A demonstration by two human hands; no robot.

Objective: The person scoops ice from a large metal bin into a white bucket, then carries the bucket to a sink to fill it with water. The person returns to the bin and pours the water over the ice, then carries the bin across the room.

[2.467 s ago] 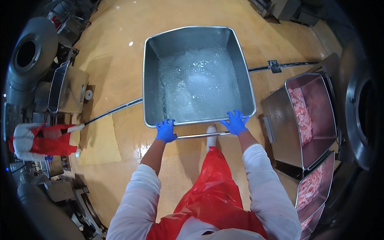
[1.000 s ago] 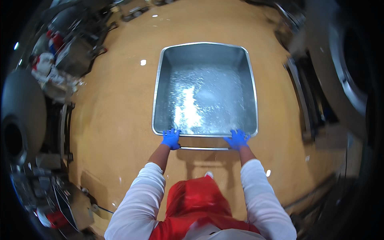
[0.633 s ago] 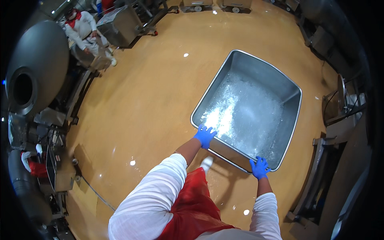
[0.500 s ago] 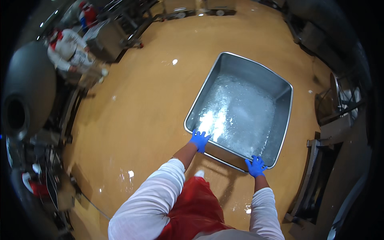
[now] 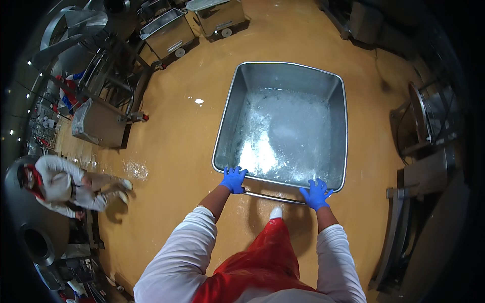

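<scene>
A large grey metal tub (image 5: 288, 182) with a rounded rim stands in front of me, its inside bright with glare and a wet-looking, speckled bottom. At the near rim's left end lies my left hand (image 5: 233, 180), in a blue glove, fingers spread over the edge. My right hand (image 5: 316, 194), gloved alike, rests near the right corner of that rim, fingers stretched and thumb out to the side. Both hands look open, pressing on the rim rather than wrapped round it. Below the rim, between the hands, runs a metal bar handle (image 5: 275, 198). The tub's wheels are hidden.
To the left, a person in white (image 5: 68, 184) stands beside a large rounded machine (image 5: 35, 222). Wheeled metal tubs (image 5: 169, 38) stand at the far left, near a grey bin (image 5: 98, 123). Metal frames (image 5: 396, 222) line the right side. The tan floor (image 5: 166, 166) shines wet in patches.
The tub now sits straighter and further left in my view, and the surroundings have swung round. Both hands have stayed on its rim. My white shoe shows further forward, below the bar.
</scene>
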